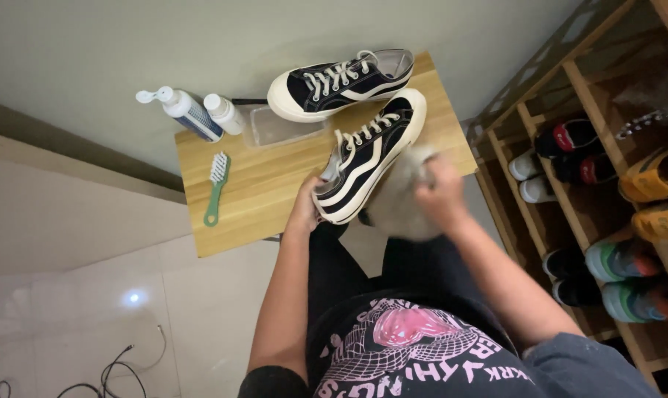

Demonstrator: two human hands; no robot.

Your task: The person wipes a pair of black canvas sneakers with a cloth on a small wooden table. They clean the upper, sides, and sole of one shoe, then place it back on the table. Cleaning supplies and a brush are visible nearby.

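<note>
Bare tabletop [275, 193] lies between brush [216, 187] and held sneaker [369, 156] (bottles [190, 113] crowd the back).

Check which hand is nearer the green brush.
Left. The left hand grips the heel of the sneaker, just right of the green brush in view. The right hand, holding a grey cloth, is beyond the sneaker, farther away.

A green brush [216, 189] lies beside two bottles [201, 112].
</note>
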